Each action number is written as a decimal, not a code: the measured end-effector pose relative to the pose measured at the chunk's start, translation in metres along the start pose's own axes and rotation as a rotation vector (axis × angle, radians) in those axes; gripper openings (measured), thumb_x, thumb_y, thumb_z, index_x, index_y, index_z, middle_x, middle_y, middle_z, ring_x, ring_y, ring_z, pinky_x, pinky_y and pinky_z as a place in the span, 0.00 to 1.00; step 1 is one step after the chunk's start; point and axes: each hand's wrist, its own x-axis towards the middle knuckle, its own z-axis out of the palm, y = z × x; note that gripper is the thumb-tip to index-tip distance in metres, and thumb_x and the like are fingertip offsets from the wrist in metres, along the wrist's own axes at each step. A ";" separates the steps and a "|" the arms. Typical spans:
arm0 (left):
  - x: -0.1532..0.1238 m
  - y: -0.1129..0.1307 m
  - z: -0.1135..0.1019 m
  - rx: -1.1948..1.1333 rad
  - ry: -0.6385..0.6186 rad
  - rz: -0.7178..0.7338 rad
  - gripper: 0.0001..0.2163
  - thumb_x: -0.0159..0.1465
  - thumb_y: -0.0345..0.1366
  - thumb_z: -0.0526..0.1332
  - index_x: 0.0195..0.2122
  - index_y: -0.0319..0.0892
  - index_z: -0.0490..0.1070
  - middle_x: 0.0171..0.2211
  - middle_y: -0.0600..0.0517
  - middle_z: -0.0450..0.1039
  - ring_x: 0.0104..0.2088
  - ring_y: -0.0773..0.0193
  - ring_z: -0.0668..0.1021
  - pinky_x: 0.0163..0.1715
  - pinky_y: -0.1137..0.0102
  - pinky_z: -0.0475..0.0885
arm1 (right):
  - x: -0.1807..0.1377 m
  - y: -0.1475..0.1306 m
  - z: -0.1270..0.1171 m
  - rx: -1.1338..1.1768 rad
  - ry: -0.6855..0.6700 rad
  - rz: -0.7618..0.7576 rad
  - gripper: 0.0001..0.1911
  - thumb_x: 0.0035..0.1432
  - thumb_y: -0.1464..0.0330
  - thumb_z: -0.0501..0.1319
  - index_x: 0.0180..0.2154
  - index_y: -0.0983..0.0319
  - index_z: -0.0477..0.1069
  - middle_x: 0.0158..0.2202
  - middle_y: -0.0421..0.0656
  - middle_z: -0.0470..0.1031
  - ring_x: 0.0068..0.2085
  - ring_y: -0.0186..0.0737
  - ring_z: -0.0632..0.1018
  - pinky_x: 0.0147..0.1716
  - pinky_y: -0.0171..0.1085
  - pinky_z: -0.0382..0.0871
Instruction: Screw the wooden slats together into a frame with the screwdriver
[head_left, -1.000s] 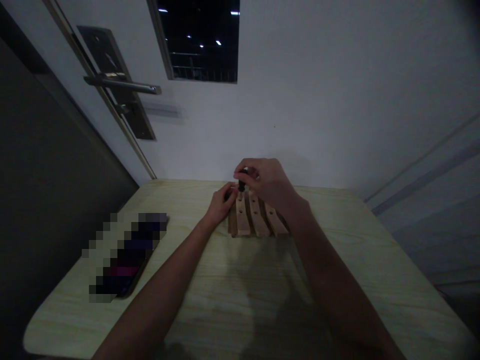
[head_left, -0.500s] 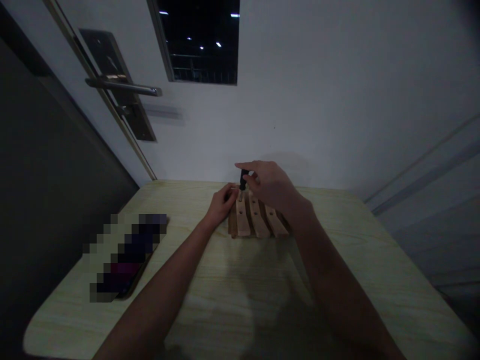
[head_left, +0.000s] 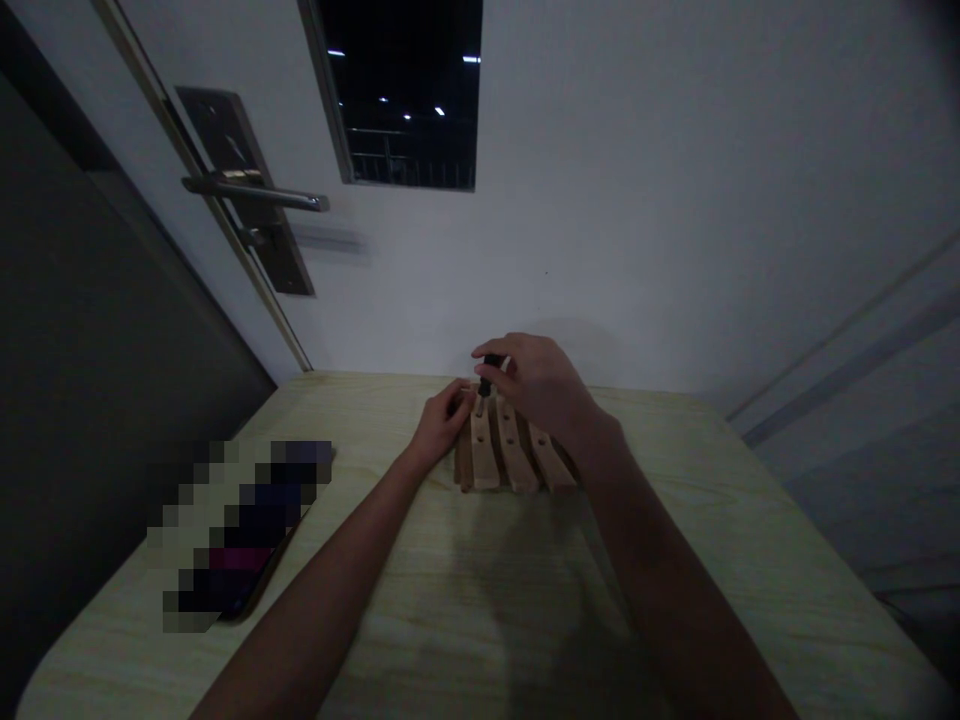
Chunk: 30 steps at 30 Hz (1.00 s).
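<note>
A wooden piece with several pale curved slats (head_left: 486, 465) lies on the table, and round dark holes show in the slats. My right hand (head_left: 536, 375) is closed around the black handle of a short screwdriver (head_left: 486, 385), held nearly upright. Its metal shaft points down at the upper part of the leftmost slat; the tip is too small to make out. My left hand (head_left: 441, 425) grips the far left edge of the wooden piece, thumb and fingers bent against it. Part of the wood's right side is hidden behind my right hand and wrist.
A phone (head_left: 262, 550), partly pixelated, lies on the pale wood-grain table (head_left: 420, 620) to the left. Behind the table's far edge stands a white door (head_left: 637, 250) with a metal lever handle (head_left: 262, 195) and a dark window (head_left: 409, 100).
My right thumb and fingers have shifted on the screwdriver's handle. The whole view has moved slightly, so everything sits a bit lower. My left hand stays on the wooden piece.
</note>
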 end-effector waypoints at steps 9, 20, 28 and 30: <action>0.000 -0.005 0.000 0.005 -0.010 -0.011 0.12 0.64 0.42 0.52 0.41 0.39 0.67 0.31 0.52 0.74 0.31 0.66 0.74 0.33 0.73 0.68 | -0.002 -0.003 -0.002 0.027 -0.024 -0.001 0.17 0.58 0.75 0.51 0.47 0.65 0.70 0.45 0.48 0.75 0.45 0.40 0.74 0.48 0.39 0.63; 0.001 -0.006 0.001 0.016 0.009 0.013 0.12 0.63 0.41 0.53 0.41 0.39 0.67 0.30 0.52 0.73 0.30 0.66 0.73 0.32 0.73 0.67 | 0.004 -0.002 -0.005 0.128 -0.059 0.067 0.07 0.54 0.69 0.59 0.38 0.59 0.70 0.30 0.39 0.74 0.30 0.33 0.71 0.31 0.32 0.61; 0.002 -0.005 0.001 0.022 0.033 0.031 0.11 0.63 0.40 0.53 0.39 0.38 0.68 0.31 0.51 0.74 0.30 0.66 0.73 0.32 0.73 0.67 | 0.005 -0.005 -0.007 0.169 -0.071 0.086 0.08 0.54 0.62 0.61 0.34 0.60 0.72 0.28 0.39 0.74 0.29 0.34 0.72 0.30 0.33 0.61; 0.002 -0.005 0.001 -0.001 0.025 0.034 0.11 0.63 0.39 0.53 0.40 0.38 0.67 0.32 0.51 0.74 0.31 0.66 0.74 0.32 0.73 0.67 | 0.004 -0.004 -0.007 0.190 -0.069 0.053 0.08 0.56 0.65 0.61 0.36 0.61 0.74 0.33 0.41 0.77 0.34 0.35 0.74 0.36 0.34 0.64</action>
